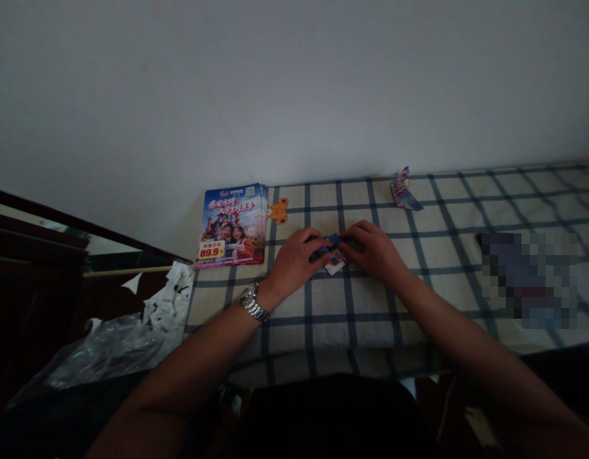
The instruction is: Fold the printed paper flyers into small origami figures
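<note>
Both hands meet over a small folded piece of printed paper [336, 261] at the middle of the checked tablecloth [323, 319]. My left hand [299, 258], with a metal watch [255, 303] on its wrist, grips the paper's left side between thumb and fingers. On the opposite side, my right hand [373, 250] pinches the blue upper corner. The paper shows blue, purple and white areas; the fingers cover part of it. A stack of printed flyers [233, 223] lies left of my hands. Farther back on the right stands a folded paper piece [404, 190] with similar colours.
A wall [299, 95] rises behind the table. An orange bear figure [278, 211] shows beside the flyers. On the right lies a dark, pixelated object [528, 280]. Past the left edge are crumpled clear plastic [113, 347] and torn white paper [167, 303].
</note>
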Demonstrator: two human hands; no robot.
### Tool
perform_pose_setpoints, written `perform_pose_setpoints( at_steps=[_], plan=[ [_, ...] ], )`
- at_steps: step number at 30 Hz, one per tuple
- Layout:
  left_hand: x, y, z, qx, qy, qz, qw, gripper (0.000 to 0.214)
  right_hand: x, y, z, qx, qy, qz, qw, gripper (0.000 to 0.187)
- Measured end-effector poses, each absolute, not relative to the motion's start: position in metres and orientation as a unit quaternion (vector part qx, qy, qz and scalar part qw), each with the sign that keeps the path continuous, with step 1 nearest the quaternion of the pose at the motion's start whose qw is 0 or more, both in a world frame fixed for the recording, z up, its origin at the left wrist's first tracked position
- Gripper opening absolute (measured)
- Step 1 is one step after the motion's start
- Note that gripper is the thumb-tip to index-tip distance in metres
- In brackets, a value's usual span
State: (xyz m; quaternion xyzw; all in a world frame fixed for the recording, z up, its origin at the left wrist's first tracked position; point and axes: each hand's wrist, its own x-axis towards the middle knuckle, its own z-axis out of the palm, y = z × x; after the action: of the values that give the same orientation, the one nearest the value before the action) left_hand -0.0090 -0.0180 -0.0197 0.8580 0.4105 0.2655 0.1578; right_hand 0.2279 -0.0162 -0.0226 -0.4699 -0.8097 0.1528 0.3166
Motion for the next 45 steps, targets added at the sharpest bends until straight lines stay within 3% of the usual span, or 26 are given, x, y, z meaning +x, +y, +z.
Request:
perform_pose_setpoints(
  at_steps=[6,14,27,45],
  plan=[
    [-0.009,-0.017,-0.020,0.861,0.407,0.262,0.154,0.024,0.229,-0.015,-0.025,-0.476,-0.807,0.146,0.319,0.014],
    [-0.009,-0.017,-0.021,0.864,0.402,0.261,0.152,0.026,0.229,-0.015,-0.034,-0.482,-0.817,0.121,0.292,0.034],
    [-0.008,-0.018,-0.018,0.839,0.431,0.285,0.172,0.032,0.226,-0.016,-0.024,-0.486,-0.804,0.161,0.300,0.024],
    [-0.009,-0.017,-0.014,0.828,0.438,0.292,0.194,0.012,0.226,-0.019,-0.017,-0.486,-0.787,0.200,0.324,0.023]
  ],
)
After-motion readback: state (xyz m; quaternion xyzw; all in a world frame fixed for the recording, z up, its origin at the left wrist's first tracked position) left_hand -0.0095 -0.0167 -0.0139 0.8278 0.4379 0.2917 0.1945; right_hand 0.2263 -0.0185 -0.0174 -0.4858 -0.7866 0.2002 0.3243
